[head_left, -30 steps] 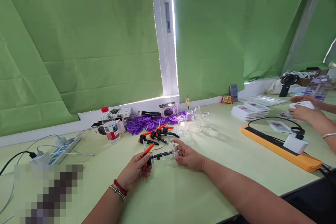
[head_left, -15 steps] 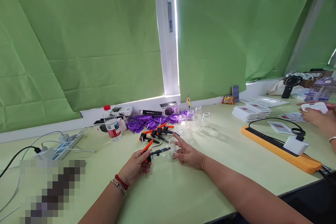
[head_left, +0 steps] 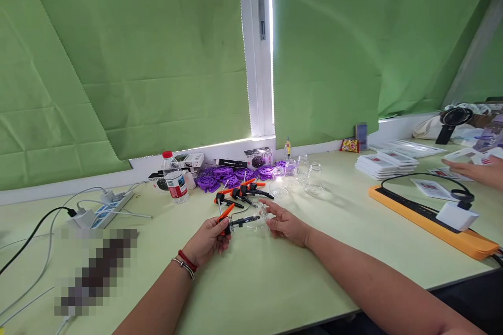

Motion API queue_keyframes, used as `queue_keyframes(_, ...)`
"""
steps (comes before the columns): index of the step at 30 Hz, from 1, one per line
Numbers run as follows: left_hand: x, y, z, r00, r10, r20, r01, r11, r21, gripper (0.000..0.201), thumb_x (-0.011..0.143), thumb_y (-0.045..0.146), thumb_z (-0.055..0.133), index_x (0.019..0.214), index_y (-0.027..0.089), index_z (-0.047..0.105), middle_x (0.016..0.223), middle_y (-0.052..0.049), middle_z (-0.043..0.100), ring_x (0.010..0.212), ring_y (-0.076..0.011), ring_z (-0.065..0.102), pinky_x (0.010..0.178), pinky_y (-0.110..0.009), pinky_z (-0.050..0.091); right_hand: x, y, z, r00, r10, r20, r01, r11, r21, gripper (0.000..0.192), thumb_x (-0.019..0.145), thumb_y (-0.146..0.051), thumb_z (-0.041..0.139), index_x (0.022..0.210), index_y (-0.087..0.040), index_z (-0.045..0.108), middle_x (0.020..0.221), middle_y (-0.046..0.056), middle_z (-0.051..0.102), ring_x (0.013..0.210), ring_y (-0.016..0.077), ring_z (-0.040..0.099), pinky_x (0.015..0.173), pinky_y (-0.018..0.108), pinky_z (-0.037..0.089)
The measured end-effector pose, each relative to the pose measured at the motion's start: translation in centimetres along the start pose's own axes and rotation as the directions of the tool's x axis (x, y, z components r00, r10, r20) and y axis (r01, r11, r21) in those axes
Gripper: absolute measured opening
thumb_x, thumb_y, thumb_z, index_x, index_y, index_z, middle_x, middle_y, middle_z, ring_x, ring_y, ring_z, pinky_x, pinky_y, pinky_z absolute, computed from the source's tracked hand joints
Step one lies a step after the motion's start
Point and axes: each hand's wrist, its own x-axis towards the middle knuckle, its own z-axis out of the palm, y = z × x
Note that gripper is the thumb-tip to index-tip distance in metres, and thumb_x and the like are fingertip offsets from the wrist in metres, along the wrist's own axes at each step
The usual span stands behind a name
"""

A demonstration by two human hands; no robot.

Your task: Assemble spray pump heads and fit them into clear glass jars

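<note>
On the green table [head_left: 298,282], past an orange strip [head_left: 432,222] and a water bottle [head_left: 175,180], purple discs [head_left: 223,178], empty jars [head_left: 310,178] and spare pumps [head_left: 239,196] crowd behind the hands. The right hand [head_left: 286,224] cups a clear jar [head_left: 251,218]; the left hand [head_left: 207,241] fingers pinch its orange-handled pump [head_left: 225,217].

One head-worn view looks forward and slightly down across the counter [head_left: 275,282] from its near edge toward the green-curtained window [head_left: 257,47] along the far edge. Both forearms reach in from below, close to the lens.
</note>
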Motion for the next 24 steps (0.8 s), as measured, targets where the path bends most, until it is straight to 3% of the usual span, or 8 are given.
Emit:
queue_keyframes(4,-0.22,0.29,0.25,1.000,0.018,0.004,-0.018,0.999,0.034,0.043,0.069,0.055,0.065,0.081,0.017,0.050,0.060,0.003,0.058,0.043,-0.0076,0.052,0.037,-0.019,0.031,0.23,0.16,0.07,1.000,-0.001,-0.009,0.002,1.000,0.006,0.068,0.077,-0.051,0.060,0.137,-0.029,0.035,0.091,0.001,0.052,0.049,0.0041,0.045,0.049,0.022,0.036)
queue_keyframes(8,-0.27,0.37,0.46,0.998,0.045,0.044,-0.048,0.995,0.086,0.042,0.069,0.055,0.065,0.079,0.017,0.049,0.061,0.003,0.057,0.044,-0.0078,0.052,0.039,-0.020,0.033,0.37,0.27,0.23,0.998,0.036,-0.056,-0.038,0.999,-0.036,0.065,0.082,-0.060,0.048,0.132,-0.020,0.039,0.066,-0.002,0.052,0.045,0.0063,0.041,0.044,0.020,0.029)
queue_keyframes(12,-0.15,0.21,0.26,0.997,0.044,0.058,-0.048,0.995,0.084,0.042,0.070,0.056,0.063,0.078,0.017,0.049,0.061,0.003,0.057,0.044,-0.0079,0.052,0.038,-0.019,0.032,0.26,0.31,0.15,0.999,0.022,-0.050,-0.026,0.997,-0.077,0.066,0.083,-0.064,0.039,0.132,-0.020,0.039,0.068,0.000,0.056,0.048,0.0084,0.045,0.043,0.020,0.031)
queue_keyframes(14,-0.08,0.14,0.09,0.998,0.036,0.044,-0.039,0.997,0.070,0.043,0.070,0.056,0.063,0.080,0.017,0.049,0.060,0.003,0.058,0.044,-0.0079,0.052,0.037,-0.019,0.032,0.05,0.17,0.00,0.999,0.027,-0.023,-0.029,0.996,-0.086,0.070,0.081,-0.063,0.045,0.135,-0.020,0.038,0.072,0.001,0.057,0.051,0.0088,0.046,0.046,0.021,0.036)
queue_keyframes(17,-0.03,0.16,-0.02,1.000,0.010,0.012,-0.011,0.999,0.045,0.044,0.070,0.056,0.063,0.082,0.017,0.049,0.060,0.002,0.058,0.043,-0.0078,0.051,0.037,-0.019,0.032,-0.32,-0.15,-0.25,1.000,0.006,0.013,-0.005,0.998,-0.055,0.080,0.071,-0.052,0.066,0.139,-0.025,0.034,0.104,0.009,0.056,0.069,0.0113,0.050,0.055,0.024,0.044)
queue_keyframes(20,-0.05,0.20,0.09,1.000,-0.004,0.006,0.004,1.000,0.031,0.045,0.068,0.057,0.064,0.082,0.017,0.048,0.059,0.003,0.058,0.042,-0.0075,0.051,0.036,-0.019,0.031,-0.42,-0.26,-0.33,1.000,-0.021,0.023,0.021,1.000,-0.017,0.092,0.066,-0.044,0.074,0.142,-0.035,0.023,0.128,0.010,0.041,0.082,0.0133,0.051,0.057,0.024,0.046)
queue_keyframes(24,-0.06,0.12,0.27,0.999,0.024,0.023,-0.025,0.999,0.045,0.044,0.068,0.055,0.066,0.083,0.017,0.048,0.060,0.003,0.058,0.042,-0.0074,0.051,0.036,-0.018,0.031,-0.08,0.02,-0.16,1.000,0.014,0.011,-0.013,0.999,-0.042,0.079,0.075,-0.052,0.062,0.142,-0.028,0.027,0.101,0.007,0.054,0.064,0.0098,0.054,0.047,0.020,0.038)
